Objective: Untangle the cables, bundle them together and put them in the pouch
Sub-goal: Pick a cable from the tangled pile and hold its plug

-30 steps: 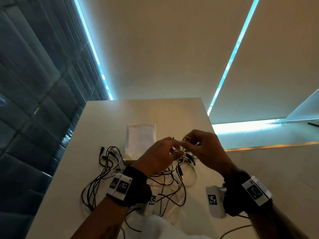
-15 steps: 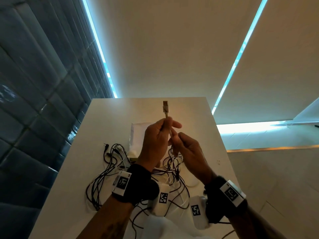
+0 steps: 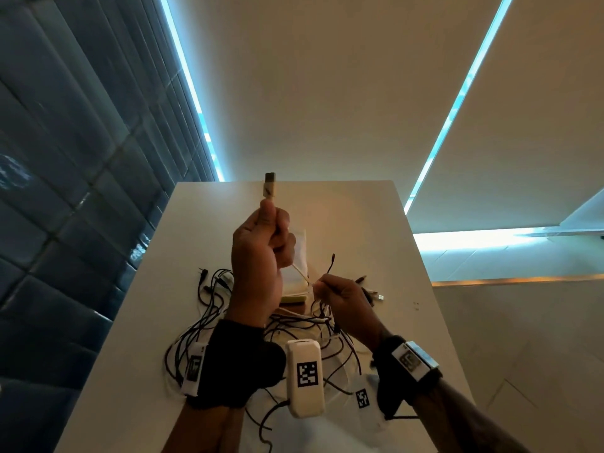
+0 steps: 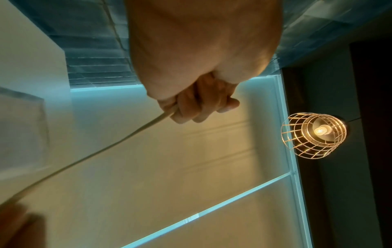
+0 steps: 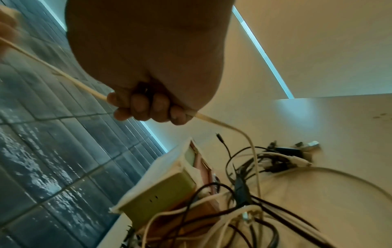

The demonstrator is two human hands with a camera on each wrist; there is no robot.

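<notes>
My left hand was raised above the table, fingers curled around a white cable just below its USB plug, which pointed straight up. My right hand sat lower and to the right, fist clenched on the same white cable, so the length between my hands ran taut on a slant. In the right wrist view the cable left my fist and dropped into the tangle of black and white cables spread over the table under my wrists. One thin black lead stuck up beside my right hand, and a few plugs lay on the table just right of it.

The white pouch lay flat past the tangle, its mouth toward me, partly hidden behind my left hand in the head view. The wrist units carried square black-and-white coded markers; I could read no brand or writing anywhere.
</notes>
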